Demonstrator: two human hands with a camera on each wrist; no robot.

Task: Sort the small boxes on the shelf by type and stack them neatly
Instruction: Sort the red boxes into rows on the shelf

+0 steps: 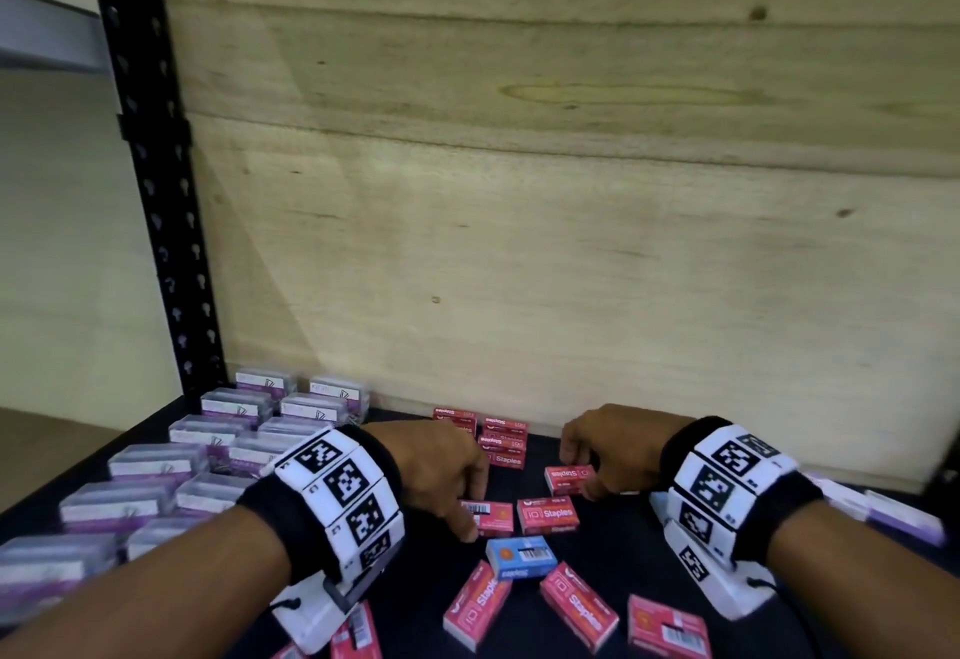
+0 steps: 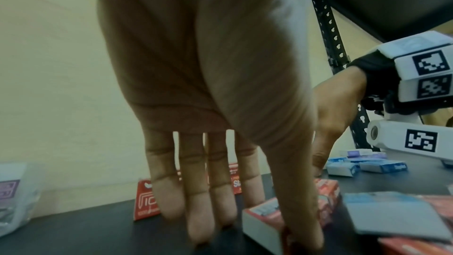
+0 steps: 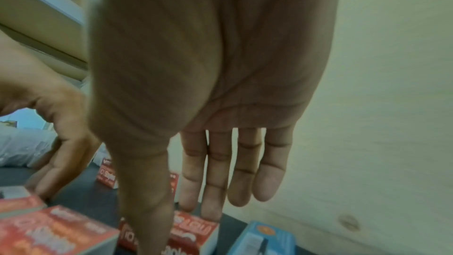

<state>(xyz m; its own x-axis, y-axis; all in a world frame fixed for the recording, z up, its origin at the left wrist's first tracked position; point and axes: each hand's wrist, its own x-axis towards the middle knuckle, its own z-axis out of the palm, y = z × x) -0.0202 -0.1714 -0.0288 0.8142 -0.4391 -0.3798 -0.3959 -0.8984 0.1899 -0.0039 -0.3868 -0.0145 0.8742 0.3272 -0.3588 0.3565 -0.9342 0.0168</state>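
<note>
From the head view, the left hand point(image 1: 447, 471) is reaching down onto a small red cardboard staples box with its barcode face up point(image 1: 488, 517), lying near the middle of the black shelf surface point(image 1: 613, 544), long axis running left to right; fingers are extended, thumb at its near edge. The right hand point(image 1: 605, 445) is reaching to another small red staples box point(image 1: 569, 479) just beyond, toward the back edge. A stack of red staples boxes point(image 1: 501, 443) is standing at the back edge, between both hands, nearer the left.

From the left wrist view, the straight fingers point(image 2: 196, 201) are touching the shelf beside the barcode box point(image 2: 262, 220), thumb on its edge, nothing lifted.

From the right wrist view, the fingers point(image 3: 213, 181) are hanging straight, tips reaching the far red box point(image 3: 191, 228), thumb in front; a grip seems unformed
</note>
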